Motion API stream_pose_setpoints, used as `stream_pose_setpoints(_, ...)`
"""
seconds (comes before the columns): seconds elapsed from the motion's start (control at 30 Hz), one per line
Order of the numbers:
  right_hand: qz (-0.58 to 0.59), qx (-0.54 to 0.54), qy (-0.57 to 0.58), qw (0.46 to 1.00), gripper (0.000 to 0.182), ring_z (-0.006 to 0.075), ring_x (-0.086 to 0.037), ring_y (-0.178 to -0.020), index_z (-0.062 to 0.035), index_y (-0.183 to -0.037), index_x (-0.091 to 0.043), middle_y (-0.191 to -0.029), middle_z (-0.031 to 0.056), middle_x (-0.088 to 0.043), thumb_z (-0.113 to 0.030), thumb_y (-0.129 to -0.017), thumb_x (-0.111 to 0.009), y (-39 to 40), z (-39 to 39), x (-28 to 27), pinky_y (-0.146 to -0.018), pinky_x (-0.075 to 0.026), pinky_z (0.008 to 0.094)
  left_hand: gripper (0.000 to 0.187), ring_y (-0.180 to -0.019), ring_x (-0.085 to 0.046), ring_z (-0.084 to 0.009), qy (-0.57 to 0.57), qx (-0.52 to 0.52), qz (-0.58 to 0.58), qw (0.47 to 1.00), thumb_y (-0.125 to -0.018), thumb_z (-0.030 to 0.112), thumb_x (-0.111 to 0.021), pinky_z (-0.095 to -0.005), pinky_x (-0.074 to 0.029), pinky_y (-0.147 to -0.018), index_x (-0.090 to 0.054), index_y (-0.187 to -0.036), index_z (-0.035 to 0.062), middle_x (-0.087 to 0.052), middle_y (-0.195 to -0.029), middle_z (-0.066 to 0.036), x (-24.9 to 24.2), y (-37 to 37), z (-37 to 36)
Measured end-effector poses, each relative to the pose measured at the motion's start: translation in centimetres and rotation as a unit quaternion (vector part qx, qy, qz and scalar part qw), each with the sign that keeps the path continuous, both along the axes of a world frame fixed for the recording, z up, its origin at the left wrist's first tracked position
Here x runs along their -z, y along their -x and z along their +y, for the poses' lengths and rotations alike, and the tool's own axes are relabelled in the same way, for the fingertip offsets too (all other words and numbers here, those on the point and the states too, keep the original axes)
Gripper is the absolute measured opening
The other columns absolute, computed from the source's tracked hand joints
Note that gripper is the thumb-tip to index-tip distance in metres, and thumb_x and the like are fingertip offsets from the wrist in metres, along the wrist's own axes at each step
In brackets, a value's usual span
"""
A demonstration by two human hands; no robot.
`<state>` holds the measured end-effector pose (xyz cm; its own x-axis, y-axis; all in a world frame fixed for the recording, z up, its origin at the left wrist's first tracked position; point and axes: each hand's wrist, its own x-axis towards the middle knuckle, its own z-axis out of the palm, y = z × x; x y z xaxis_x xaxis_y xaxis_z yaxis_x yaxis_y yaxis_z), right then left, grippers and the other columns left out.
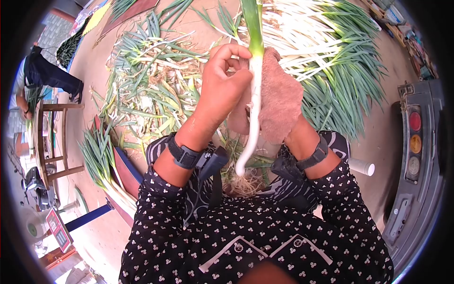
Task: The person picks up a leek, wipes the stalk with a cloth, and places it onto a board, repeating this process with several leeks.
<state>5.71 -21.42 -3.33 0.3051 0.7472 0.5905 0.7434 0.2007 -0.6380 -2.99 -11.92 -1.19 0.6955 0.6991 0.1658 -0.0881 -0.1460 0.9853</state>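
A long green onion (255, 94) hangs upright in front of me, its green top up and its curved white stem ending in stringy roots. My left hand (226, 78) is at the stem's left side, its thumb and fingers bent in a pinch near where white turns to green; what the fingertips grip is too small to make out. Behind the stem, a pinkish-brown cloth (281, 102) covers most of my right hand (294, 124), whose fingers are hidden under it.
Trimmed leaves (156, 90) litter the ground at the left. Many onions (326, 66) lie at the upper right, a bundle (101, 163) at the left. A vehicle (416, 156) stands right; another person (52, 73) is beside a wooden stand (64, 137) at far left.
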Motion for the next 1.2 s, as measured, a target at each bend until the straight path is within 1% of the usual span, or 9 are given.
stream_pose_setpoints(0.2, 0.055, -0.037, 0.026, 0.997, 0.026, 0.0217, -0.055, -0.075, -0.0022, -0.099, -0.048, -0.080, 0.0086, -0.054, -0.017, -0.077, -0.051, 0.4, 0.2, -0.3, -0.072, -0.042, 0.0308, 0.030, -0.080, -0.048, -0.0103, 0.236, 0.019, -0.078, 0.968, -0.074, 0.002, -0.052, -0.0237, -0.041, -0.065, -0.042, -0.101, 0.0052, -0.049, -0.092, -0.006, -0.4, -0.5, -1.0)
stream_pose_setpoints(0.3, 0.101, -0.056, 0.045, 0.992, 0.026, 0.0211, -0.055, -0.076, -0.0026, -0.100, -0.047, -0.081, 0.0081, -0.053, -0.016, -0.078, -0.051, 0.3, 0.1, -0.1, -0.072, -0.043, 0.0301, 0.031, -0.079, -0.049, -0.0104, 0.247, 0.050, -0.122, 0.960, -0.073, -0.002, -0.049, -0.0234, -0.041, -0.065, -0.040, -0.101, 0.0050, -0.049, -0.091, -0.006, 0.1, -0.4, -0.7)
stream_pose_setpoints(0.5, 0.207, -0.085, 0.083, 0.971, 0.025, 0.0197, -0.054, -0.079, -0.0036, -0.102, -0.047, -0.084, 0.0071, -0.053, -0.014, -0.080, -0.052, -0.3, 0.3, -0.2, -0.072, -0.044, 0.0287, 0.046, -0.106, -0.047, -0.0143, 0.196, 0.119, -0.097, 0.969, -0.069, -0.008, -0.040, -0.0242, -0.043, -0.082, -0.041, -0.114, 0.0033, -0.046, -0.118, -0.010, -0.2, 0.0, -0.9)
stream_pose_setpoints(0.73, 0.254, -0.092, 0.112, 0.956, 0.024, 0.0182, -0.054, -0.081, -0.0046, -0.104, -0.046, -0.088, 0.0059, -0.052, -0.011, -0.081, -0.052, -0.3, 0.1, -0.2, -0.071, -0.044, 0.0270, 0.031, -0.087, -0.051, -0.0102, 0.261, 0.079, -0.084, 0.958, -0.078, 0.000, -0.050, -0.0226, -0.043, -0.075, -0.043, -0.108, 0.0039, -0.050, -0.105, -0.006, -1.1, -0.3, -1.1)
stream_pose_setpoints(0.83, 0.204, -0.068, 0.105, 0.971, 0.024, 0.0175, -0.053, -0.082, -0.0051, -0.105, -0.046, -0.089, 0.0054, -0.052, -0.010, -0.082, -0.052, 0.2, -0.1, -0.5, -0.071, -0.045, 0.0262, 0.022, -0.079, -0.049, -0.0086, 0.273, 0.057, -0.084, 0.957, -0.079, 0.002, -0.053, -0.0201, -0.041, -0.066, -0.044, -0.099, 0.0063, -0.050, -0.093, -0.004, 0.0, -0.6, -0.5)
stream_pose_setpoints(0.93, -0.010, -0.019, 0.076, 0.997, 0.024, 0.0175, -0.053, -0.084, -0.0054, -0.106, -0.045, -0.091, 0.0051, -0.052, -0.009, -0.083, -0.052, 0.5, 0.0, 0.1, -0.072, -0.045, 0.0263, 0.019, -0.077, -0.049, -0.0088, 0.293, 0.060, -0.101, 0.949, -0.078, 0.001, -0.051, -0.0206, -0.041, -0.065, -0.044, -0.095, 0.0061, -0.051, -0.088, -0.003, 0.3, -0.6, -0.2)
stream_pose_setpoints(1.03, 0.243, -0.096, 0.086, 0.961, 0.025, 0.0203, -0.053, -0.086, -0.0050, -0.104, -0.046, -0.091, 0.0065, -0.052, -0.012, -0.081, -0.054, 0.7, -0.1, 0.6, -0.073, -0.045, 0.0296, 0.020, -0.080, -0.051, -0.0105, 0.297, 0.076, -0.119, 0.944, -0.077, -0.001, -0.048, -0.0229, -0.042, -0.071, -0.045, -0.096, 0.0053, -0.052, -0.090, -0.004, 0.2, -0.3, -0.4)
stream_pose_setpoints(1.1, 0.161, -0.061, 0.118, 0.978, 0.025, 0.0209, -0.053, -0.085, -0.0050, -0.102, -0.047, -0.090, 0.0068, -0.052, -0.013, -0.080, -0.055, 0.7, -0.1, -0.6, -0.073, -0.045, 0.0310, 0.022, -0.085, -0.054, -0.0133, 0.284, 0.072, -0.117, 0.949, -0.076, -0.001, -0.044, -0.0256, -0.042, -0.081, -0.046, -0.097, 0.0045, -0.055, -0.093, -0.005, -0.2, -0.3, -0.6)
stream_pose_setpoints(1.2, -0.040, -0.003, 0.178, 0.983, 0.023, 0.0217, -0.054, -0.083, -0.0049, -0.100, -0.049, -0.088, 0.0070, -0.053, -0.014, -0.079, -0.056, 0.4, 0.2, -0.5, -0.071, -0.045, 0.0323, 0.017, -0.077, -0.051, -0.0095, 0.316, 0.069, -0.133, 0.937, -0.077, -0.001, -0.048, -0.0207, -0.042, -0.067, -0.046, -0.092, 0.0052, -0.052, -0.086, -0.004, -0.7, -0.3, -0.5)
